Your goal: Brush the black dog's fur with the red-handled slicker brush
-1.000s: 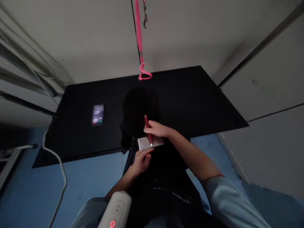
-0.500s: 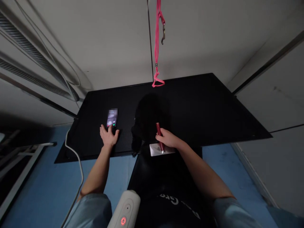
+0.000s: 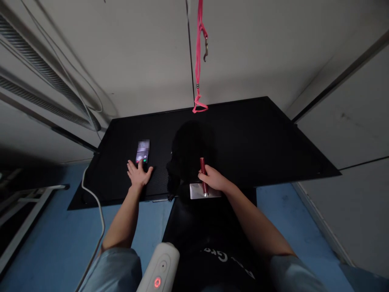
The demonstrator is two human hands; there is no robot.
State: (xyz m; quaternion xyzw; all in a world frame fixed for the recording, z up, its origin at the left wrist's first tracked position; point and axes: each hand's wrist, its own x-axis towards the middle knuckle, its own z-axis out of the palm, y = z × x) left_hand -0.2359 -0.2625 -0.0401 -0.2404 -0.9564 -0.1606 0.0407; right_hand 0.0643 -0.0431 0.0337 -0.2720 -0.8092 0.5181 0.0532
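My left hand (image 3: 138, 175) lies with fingers spread on the black table (image 3: 252, 138), one fingertip at the lower edge of a lit phone (image 3: 142, 156). The phone's screen shows a red and a green button; its upper part is blurred out. In my right hand (image 3: 214, 178) is the dark red handle of a slicker brush (image 3: 203, 166). Its pale, flat rectangular head (image 3: 196, 191) is turned down at the table's near edge; the pins are hidden. Beside the brush is a black furry animal (image 3: 185, 146), seemingly a dog, hard to make out against the dark table.
A pink grooming loop (image 3: 199, 73) with a metal clip hangs above the table's far side. Grey ribbed hoses (image 3: 45, 69) run along the wall at left. A white cable (image 3: 101, 215) crosses the table's left end. A pale device with a red light (image 3: 161, 267) sticks up in front of me.
The view has shifted very slightly. Both hands, the brush and the phone keep the same places on the table.
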